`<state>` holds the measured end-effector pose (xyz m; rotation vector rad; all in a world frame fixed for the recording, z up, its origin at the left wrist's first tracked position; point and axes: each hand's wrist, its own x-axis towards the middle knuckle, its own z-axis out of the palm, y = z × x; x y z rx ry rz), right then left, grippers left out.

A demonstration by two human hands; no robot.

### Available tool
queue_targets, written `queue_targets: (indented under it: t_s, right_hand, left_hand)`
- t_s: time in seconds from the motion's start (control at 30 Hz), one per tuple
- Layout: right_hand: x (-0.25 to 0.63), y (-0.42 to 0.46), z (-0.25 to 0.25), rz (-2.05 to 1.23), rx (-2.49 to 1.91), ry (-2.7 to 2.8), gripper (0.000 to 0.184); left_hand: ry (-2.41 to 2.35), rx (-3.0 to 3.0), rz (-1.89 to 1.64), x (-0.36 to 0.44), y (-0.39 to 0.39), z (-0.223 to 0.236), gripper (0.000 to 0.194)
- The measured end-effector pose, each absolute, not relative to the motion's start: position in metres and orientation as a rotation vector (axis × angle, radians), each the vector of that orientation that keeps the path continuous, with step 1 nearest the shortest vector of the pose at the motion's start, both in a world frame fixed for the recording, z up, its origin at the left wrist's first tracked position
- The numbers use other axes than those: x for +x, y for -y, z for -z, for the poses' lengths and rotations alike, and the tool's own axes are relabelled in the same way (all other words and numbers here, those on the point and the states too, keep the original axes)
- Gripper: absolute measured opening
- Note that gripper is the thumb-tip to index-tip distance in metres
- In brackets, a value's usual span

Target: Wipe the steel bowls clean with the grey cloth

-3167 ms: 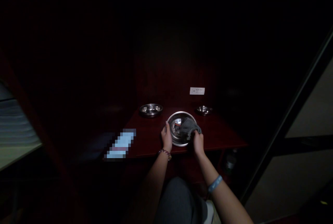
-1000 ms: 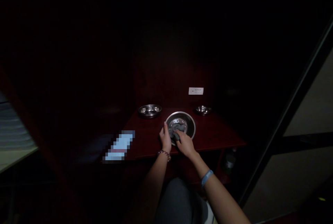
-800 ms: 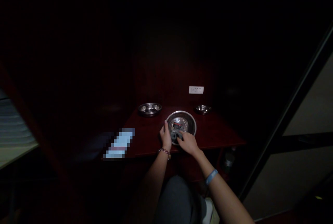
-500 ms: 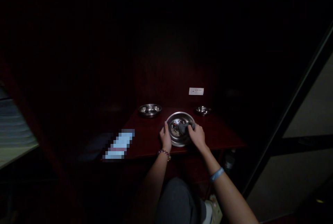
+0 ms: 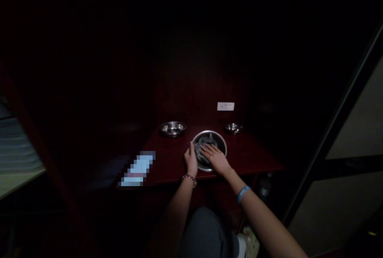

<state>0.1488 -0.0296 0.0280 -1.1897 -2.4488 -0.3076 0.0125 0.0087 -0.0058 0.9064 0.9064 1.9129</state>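
Note:
A large steel bowl (image 5: 222, 144) sits near the front edge of a dark red table (image 5: 248, 155). A grey cloth (image 5: 204, 143) lies inside it. My right hand (image 5: 214, 157) lies flat on the cloth with fingers stretched out, pressing it against the bowl's inside. My left hand (image 5: 190, 160) grips the bowl's left rim, thumb up along the edge. A bead bracelet is on my left wrist and a blue band on my right.
A medium steel bowl (image 5: 172, 128) stands at the table's back left and a small one (image 5: 233, 128) at the back right. A white socket plate (image 5: 225, 106) is on the back wall. A blurred light patch (image 5: 137, 168) lies left. A bottle (image 5: 263, 187) stands under the table.
My right hand has swept the cloth round inside the bowl, from the right rim to the near left. It now lies flat with fingers spread. My left hand has stayed on the rim.

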Motion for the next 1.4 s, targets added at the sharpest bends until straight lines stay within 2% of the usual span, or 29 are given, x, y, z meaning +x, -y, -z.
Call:
queue_targets:
  t_s: [0.4,0.6,0.9,1.03,1.13,1.23,1.4]
  right_hand:
    - [0.137,0.049,-0.032,0.329,-1.721,2.089,0.053]
    - [0.130,0.072,-0.031,0.212,-1.823,2.119,0.027]
    - [0.131,0.065,-0.016,-0.289,-1.655,1.917,0.027]
    - [0.144,0.048,-0.011,-0.635,-1.640,1.585,0.037]
    - [0.155,0.040,-0.011,-0.804,-1.466,1.354,0.043]
    - [0.160,0.036,-0.015,-0.841,-1.237,1.087,0.047]
    - [0.152,0.036,-0.020,-0.714,-0.952,0.871,0.045]
  left_hand:
    - [-0.949,0.908,-1.894,0.016,-0.008,0.006,0.068]
    - [-0.912,0.900,-1.895,0.018,-0.002,0.000,0.065]
    - [-0.885,0.901,-1.902,0.014,-0.004,0.004,0.066]
    - [-0.887,0.883,-1.902,0.015,-0.004,0.003,0.067]
    - [-0.866,0.868,-1.911,0.015,-0.004,0.003,0.067]
    - [-0.849,0.857,-1.913,0.015,-0.002,0.002,0.065]
    - [-0.885,0.866,-1.903,0.015,0.000,0.000,0.065]
